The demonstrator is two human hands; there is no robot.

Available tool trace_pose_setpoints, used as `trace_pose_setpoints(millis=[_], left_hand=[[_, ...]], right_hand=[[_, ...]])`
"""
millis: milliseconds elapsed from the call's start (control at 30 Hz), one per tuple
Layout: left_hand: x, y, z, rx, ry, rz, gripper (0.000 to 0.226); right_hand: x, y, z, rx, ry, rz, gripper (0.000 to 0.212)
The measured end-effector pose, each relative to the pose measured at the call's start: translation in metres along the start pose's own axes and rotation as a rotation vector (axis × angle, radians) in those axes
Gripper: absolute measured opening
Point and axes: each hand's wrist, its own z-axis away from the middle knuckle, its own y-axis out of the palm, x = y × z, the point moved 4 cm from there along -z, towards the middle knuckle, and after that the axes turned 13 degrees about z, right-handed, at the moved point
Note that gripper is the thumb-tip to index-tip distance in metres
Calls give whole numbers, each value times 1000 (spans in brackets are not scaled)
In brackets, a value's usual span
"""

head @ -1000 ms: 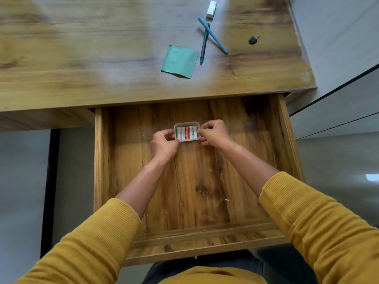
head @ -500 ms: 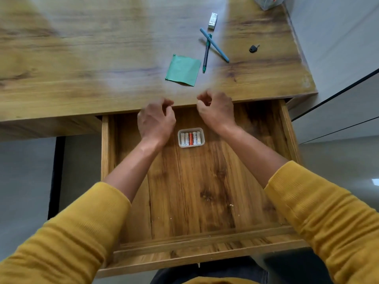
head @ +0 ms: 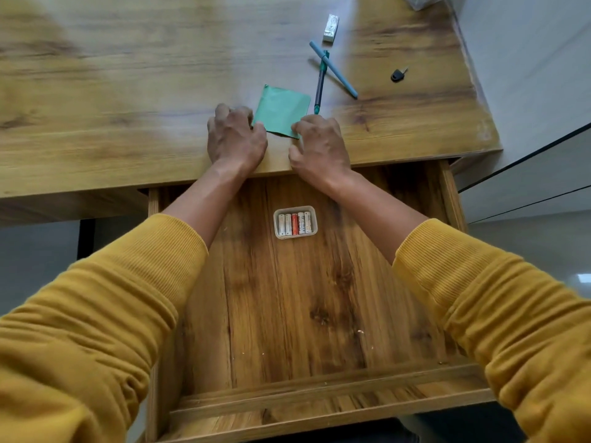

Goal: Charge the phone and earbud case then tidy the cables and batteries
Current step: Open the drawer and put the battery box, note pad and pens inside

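Fingers (head: 300, 126) at 1 green paper (head: 281, 111), 5 batteries (head: 294, 224) in 1 tray (head: 295, 236), 2 pens (head: 332, 73)

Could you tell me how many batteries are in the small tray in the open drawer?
5, side by side in the small tray in the drawer: four white batteries and one orange in the middle. None seems hidden.

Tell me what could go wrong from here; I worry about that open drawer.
The drawer is pulled far out toward the person's lap, so leaning in may bump it. The battery tray has no lid, so a hard shove shut might spill the batteries. Both hands, left hand and right hand, are up on the desk.
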Motion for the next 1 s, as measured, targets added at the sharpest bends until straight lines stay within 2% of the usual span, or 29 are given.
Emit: trace_pose_setpoints(millis=[200,333,533,733,867,1000], left_hand=[[-1,3,-14,-69,-39,145,34],[-2,0,-15,-130,-130,291,21],[10,2,-16,-130,-275,528,6],[11,-3,-6,-148,-350,706,13],[15,-8,10,-129,-440,907,12],[20,-17,36,-149,-479,1162,12]], right_hand=[[-2,-2,0,3,-16,2,40],[-2,-4,2,11,-24,5,40],[-1,-3,7,29,-26,10,38],[0,-2,13,91,-30,-5,42],[-1,-6,18,34,38,-182,42],[-3,-14,32,-48,230,-601,45]])
